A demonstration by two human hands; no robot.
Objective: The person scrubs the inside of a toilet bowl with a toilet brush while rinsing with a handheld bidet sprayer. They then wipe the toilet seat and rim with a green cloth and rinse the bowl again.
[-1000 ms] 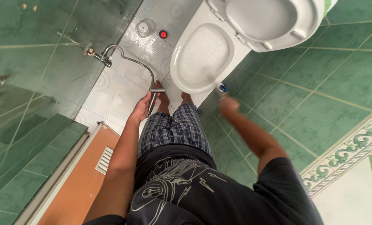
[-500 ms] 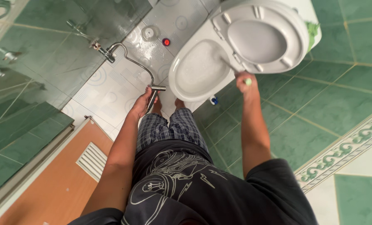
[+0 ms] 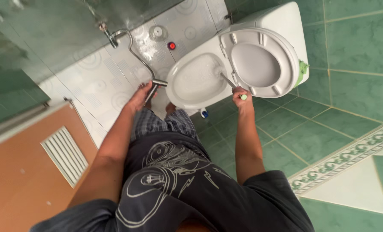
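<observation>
A white toilet [image 3: 187,96] stands ahead with its seat and lid [image 3: 260,64] raised against the tank. My right hand [image 3: 241,95] grips the green-ended handle of a toilet brush [image 3: 228,80], whose shaft reaches into the bowl at its right rim. My left hand [image 3: 141,95] holds a chrome bidet sprayer [image 3: 154,88] just left of the bowl; its metal hose [image 3: 133,49] loops up to a wall valve [image 3: 111,39]. No water is visible coming from it.
Green tiled walls close in on the left and right. An orange door [image 3: 24,172] with a white vent stands at my left. A floor drain [image 3: 158,32] and a red cap [image 3: 171,45] lie beyond the bowl. A blue-capped item [image 3: 205,114] sits by the toilet base.
My right hand rose from beside the bowl, took the toilet brush and now holds it inside the bowl. The left hand kept hold of the sprayer. The view shifted right.
</observation>
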